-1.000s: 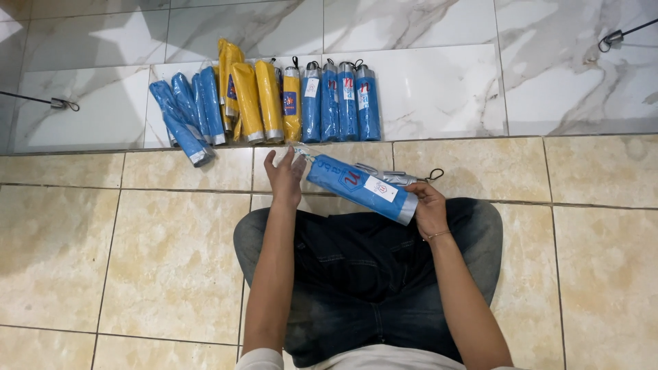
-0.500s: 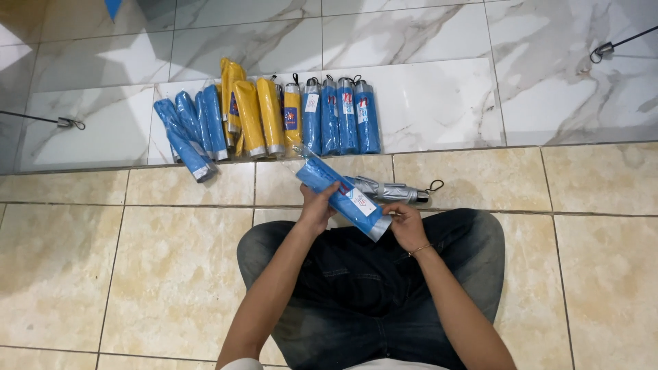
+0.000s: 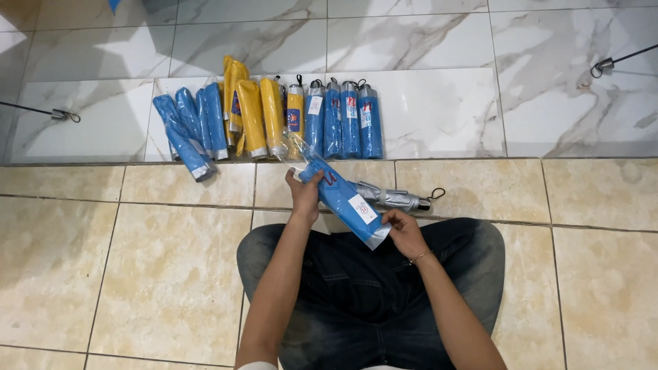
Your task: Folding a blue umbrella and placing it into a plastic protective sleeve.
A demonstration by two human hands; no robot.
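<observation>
Tiled home floor [image 3: 171,274]; packed folding umbrellas [image 3: 274,116] rowed on marble step.

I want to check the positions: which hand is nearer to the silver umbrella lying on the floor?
Right. The right hand is just below the silver umbrella; the left hand is farther away, to its left, gripping the blue packaged umbrella.

Left hand [image 3: 306,189]: arm stretched forward, bare forearm, fingers curled shut in a grasp, knuckles up. Right hand [image 3: 404,231]: arm bent inward, fingers pinched closed, thin bracelet at wrist. Hands apart, left farther forward. Legs crossed, dark jeans, seated
</observation>
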